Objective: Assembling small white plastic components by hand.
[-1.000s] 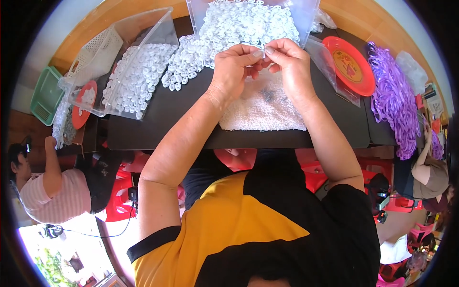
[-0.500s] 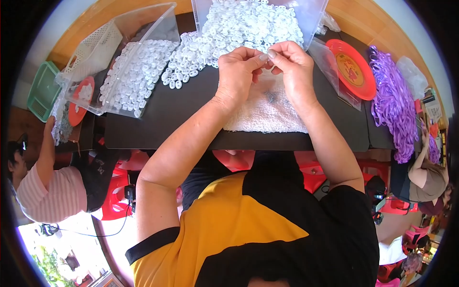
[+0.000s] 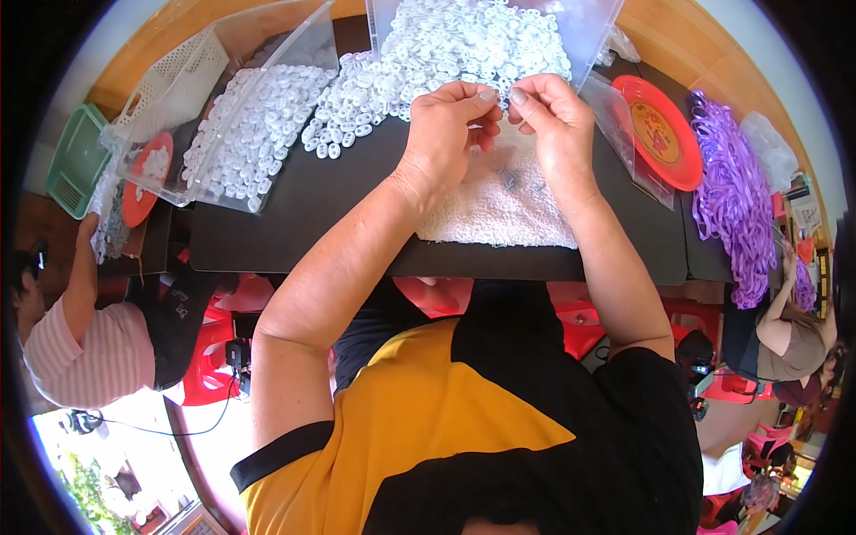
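Note:
My left hand [image 3: 450, 129] and my right hand [image 3: 551, 120] meet fingertip to fingertip above a white towel [image 3: 495, 207] on the black table [image 3: 294, 232]. Between the pinched fingers sits a small clear plastic piece [image 3: 499, 96], hard to make out. Just beyond the hands lies a big heap of white plastic rings [image 3: 464, 40], spilling from a clear bag. Both forearms come up from my yellow and black shirt.
A second clear bag of white rings [image 3: 254, 120] lies at the left, with a white basket [image 3: 178, 76] and a green basket [image 3: 76, 160] beyond. A red plate [image 3: 660, 129] and purple cords [image 3: 736, 192] sit at the right. Other people sit at both sides.
Both hands stay together over the towel, working the small piece; the view has shifted slightly. The person at the left has reached an arm up toward the table.

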`<state>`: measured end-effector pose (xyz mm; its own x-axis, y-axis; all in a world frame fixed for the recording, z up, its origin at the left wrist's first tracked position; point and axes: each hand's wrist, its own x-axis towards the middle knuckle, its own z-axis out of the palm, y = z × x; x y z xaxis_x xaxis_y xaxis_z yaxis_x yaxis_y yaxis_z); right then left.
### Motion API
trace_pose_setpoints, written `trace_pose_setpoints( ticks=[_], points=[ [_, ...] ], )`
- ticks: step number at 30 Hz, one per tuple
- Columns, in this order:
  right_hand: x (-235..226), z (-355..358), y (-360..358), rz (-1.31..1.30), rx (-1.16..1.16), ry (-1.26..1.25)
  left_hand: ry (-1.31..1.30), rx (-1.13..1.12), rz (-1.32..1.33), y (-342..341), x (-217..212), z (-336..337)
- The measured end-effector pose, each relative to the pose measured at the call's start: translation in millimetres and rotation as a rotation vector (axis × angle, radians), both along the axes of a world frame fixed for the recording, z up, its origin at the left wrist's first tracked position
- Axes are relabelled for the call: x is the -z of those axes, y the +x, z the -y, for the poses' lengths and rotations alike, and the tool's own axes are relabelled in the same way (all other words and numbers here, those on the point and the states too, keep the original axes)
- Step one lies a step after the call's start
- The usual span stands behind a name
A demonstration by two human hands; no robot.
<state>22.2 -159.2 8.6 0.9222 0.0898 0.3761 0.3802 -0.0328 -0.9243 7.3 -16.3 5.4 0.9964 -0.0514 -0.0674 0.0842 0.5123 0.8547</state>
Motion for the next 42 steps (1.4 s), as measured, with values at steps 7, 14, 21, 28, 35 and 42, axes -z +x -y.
trace_pose_setpoints(
  ticks=[7,14,21,28,35,42],
  points=[
    [0.7,-0.7,-0.9,0.035,0.011,-0.063,0.274,-0.023,0.053,-0.7,0.3,4.0],
    [0.6,5.0,3.3,-0.102,-0.057,0.000,0.362,-0.032,0.021,-3.1,-3.6,1.0],
    [1.1,6.3,3.7,-0.114,-0.100,0.029,0.338,-0.051,0.021,-3.8,-3.9,0.8],
    [3.4,2.4,2.5,-0.103,-0.105,0.007,0.399,-0.116,0.093,-3.4,1.9,2.0],
    [3.1,-1.5,1.3,-0.103,-0.132,-0.012,0.410,-0.149,0.075,-3.8,-0.2,1.4],
    [1.3,-1.5,0.7,-0.077,-0.075,-0.037,0.302,-0.093,0.039,-3.2,-0.7,1.2]
  ],
)
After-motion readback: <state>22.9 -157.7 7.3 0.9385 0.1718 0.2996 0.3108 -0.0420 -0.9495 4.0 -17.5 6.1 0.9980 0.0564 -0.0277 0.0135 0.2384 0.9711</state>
